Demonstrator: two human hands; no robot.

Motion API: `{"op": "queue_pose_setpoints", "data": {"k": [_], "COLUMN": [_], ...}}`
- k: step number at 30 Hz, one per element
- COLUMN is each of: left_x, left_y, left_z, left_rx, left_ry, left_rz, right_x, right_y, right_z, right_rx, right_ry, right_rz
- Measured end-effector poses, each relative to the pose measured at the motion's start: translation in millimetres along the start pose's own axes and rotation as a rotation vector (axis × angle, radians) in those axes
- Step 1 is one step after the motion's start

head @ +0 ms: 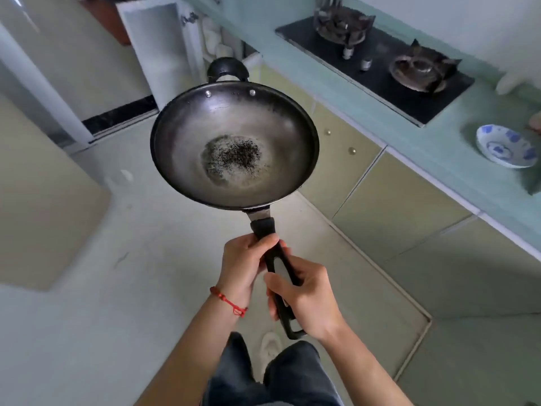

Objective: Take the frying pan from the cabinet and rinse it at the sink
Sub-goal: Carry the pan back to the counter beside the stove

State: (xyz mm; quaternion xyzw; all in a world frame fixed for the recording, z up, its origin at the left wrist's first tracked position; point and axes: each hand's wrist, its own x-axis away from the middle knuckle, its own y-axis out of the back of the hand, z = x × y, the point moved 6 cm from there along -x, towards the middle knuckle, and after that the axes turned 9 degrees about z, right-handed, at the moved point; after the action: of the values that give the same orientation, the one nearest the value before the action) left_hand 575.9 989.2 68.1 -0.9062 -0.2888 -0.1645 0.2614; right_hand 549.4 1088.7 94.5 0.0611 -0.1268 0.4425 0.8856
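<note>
The frying pan (234, 145) is a dark, round wok-like pan with a black long handle and a small black loop handle on its far side. It hangs level in the air over the floor, its bottom marked with dark burnt specks. My left hand (244, 263), with a red string on the wrist, grips the handle close to the pan. My right hand (307, 297) grips the handle farther back, near its end. An open cabinet door (161, 51) stands beyond the pan. No sink is in view.
A pale green counter (366, 109) runs along the right, with a black gas stove (377, 63) and a blue-and-white bowl (505, 145) on it. Closed beige cabinet doors (389, 206) sit below. Pale tiled floor (117, 288) lies under me.
</note>
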Motion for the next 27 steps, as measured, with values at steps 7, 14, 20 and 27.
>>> {"op": "queue_pose_setpoints", "data": {"k": [7, 14, 20, 27], "left_x": [-14, -48, -98, -155], "left_y": [59, 135, 218, 293], "left_z": [-31, -72, -133, -212], "left_rx": [0.082, 0.165, 0.143, 0.122], "left_ry": [-0.101, -0.157, -0.155, -0.147], "left_rz": [-0.208, -0.337, -0.370, -0.349], "right_x": [-61, -140, -228, -322], "right_y": [-41, -98, -170, -236], "right_z": [13, 26, 49, 88], "right_rx": [0.001, 0.146, 0.162, 0.127], "right_ry": [-0.024, -0.035, -0.041, -0.027], "right_rz": [0.262, 0.412, 0.437, 0.424]}}
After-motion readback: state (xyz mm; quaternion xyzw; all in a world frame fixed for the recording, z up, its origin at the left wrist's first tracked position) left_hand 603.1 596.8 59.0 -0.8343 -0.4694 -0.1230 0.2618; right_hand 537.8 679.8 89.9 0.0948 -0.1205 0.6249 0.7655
